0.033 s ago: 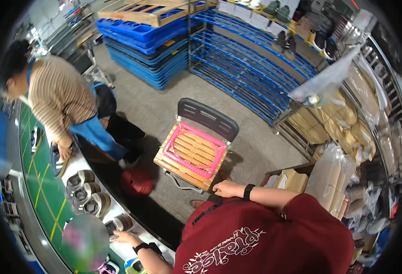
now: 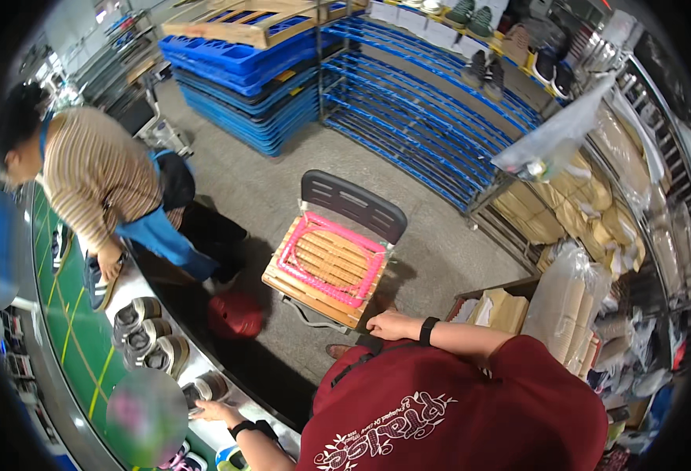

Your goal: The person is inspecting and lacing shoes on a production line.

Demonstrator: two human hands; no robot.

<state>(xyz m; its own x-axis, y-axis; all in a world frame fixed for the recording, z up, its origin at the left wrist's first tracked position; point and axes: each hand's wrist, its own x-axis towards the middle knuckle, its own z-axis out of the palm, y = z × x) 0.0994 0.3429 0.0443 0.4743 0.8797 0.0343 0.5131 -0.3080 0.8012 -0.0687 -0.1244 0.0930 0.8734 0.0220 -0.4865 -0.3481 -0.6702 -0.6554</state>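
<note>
My left hand point(image 2: 213, 411) reaches to the edge of the bench at lower left. Its fingers are against a dark grey shoe point(image 2: 206, 386), and the fingertips are partly hidden. A row of grey shoes point(image 2: 151, 337) with pale soles stands just beyond, along the same edge. A blurred round patch point(image 2: 148, 418) covers part of the view beside this hand. My right hand point(image 2: 391, 323) is held in front of my body with its fingers curled in. It is close to the front corner of a wooden-slatted chair point(image 2: 334, 263) with a pink woven border; I see nothing in it.
A co-worker in a striped top point(image 2: 102, 157) leans over the green conveyor belt point(image 2: 71, 337), a hand on a dark shoe point(image 2: 98, 282). A red object point(image 2: 234, 314) lies on the floor. Blue racks point(image 2: 424, 102), stacked blue pallets point(image 2: 235, 102) and bagged packages point(image 2: 569, 306) surround the chair.
The whole view has shifted very slightly. My hands hold nearly the same places, the left one still at the grey shoe.
</note>
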